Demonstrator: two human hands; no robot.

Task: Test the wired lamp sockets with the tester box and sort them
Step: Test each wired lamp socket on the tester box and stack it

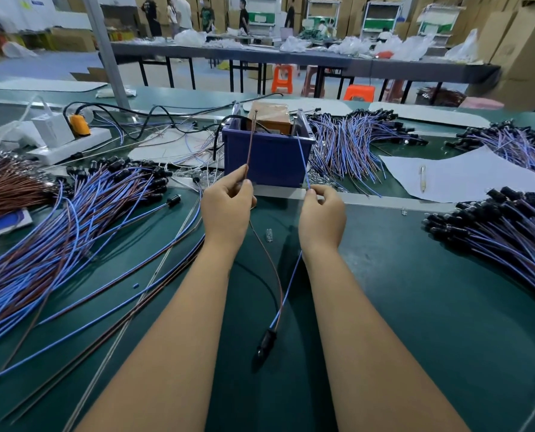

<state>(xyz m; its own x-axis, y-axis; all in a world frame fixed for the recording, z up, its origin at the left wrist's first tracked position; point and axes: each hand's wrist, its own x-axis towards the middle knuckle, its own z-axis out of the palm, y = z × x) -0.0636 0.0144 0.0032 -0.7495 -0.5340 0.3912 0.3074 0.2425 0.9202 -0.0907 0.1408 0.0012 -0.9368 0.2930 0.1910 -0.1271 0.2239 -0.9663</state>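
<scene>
While one socket is being tested, this is how things are lying:
Left pile [57, 207]: many wired sockets are waiting.
Left hand [227, 207]: pinching the brown wire [251, 141] up to the box.
Blue box [267, 157]: standing between both wires.
Right hand [320, 216]: pinching the blue wire [302, 160].
Socket [267, 339]: hanging between the arms.
Right piles [494, 235]: maybe already sorted; I cannot tell.

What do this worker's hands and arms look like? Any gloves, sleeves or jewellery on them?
Both are bare. The left hand and the right hand wear no gloves, and no rings show on the sides facing the camera. Neither wrist carries a watch or band. Both forearms are uncovered right down to the bottom edge of the picture, so no sleeve comes into view at all.
</scene>
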